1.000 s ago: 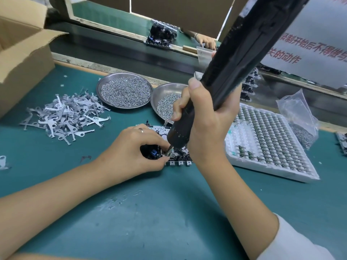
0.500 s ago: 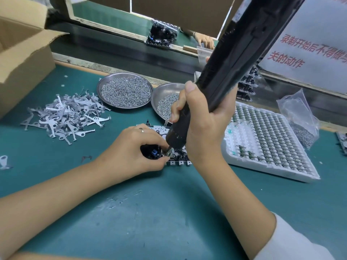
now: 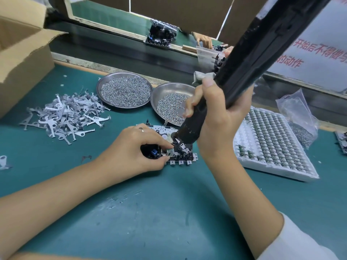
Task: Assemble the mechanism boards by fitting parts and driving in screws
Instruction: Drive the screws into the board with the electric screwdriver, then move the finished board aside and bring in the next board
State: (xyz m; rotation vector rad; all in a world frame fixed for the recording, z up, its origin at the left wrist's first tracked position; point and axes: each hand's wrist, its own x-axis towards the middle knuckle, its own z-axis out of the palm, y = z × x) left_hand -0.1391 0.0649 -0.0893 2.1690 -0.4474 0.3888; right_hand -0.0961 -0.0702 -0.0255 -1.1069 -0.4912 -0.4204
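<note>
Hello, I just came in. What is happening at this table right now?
A person is assembling a mechanism board on the green mat. The right hand grips a black electric screwdriver, its tip down on the board. The left hand pinches the board's left end to steady it. Behind lie two metal dishes of screws, a pile of metal levers and a white parts tray.

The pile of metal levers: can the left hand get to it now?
Probably not at once: the left hand grips the board. The way to the levers over the mat looks free.
</note>
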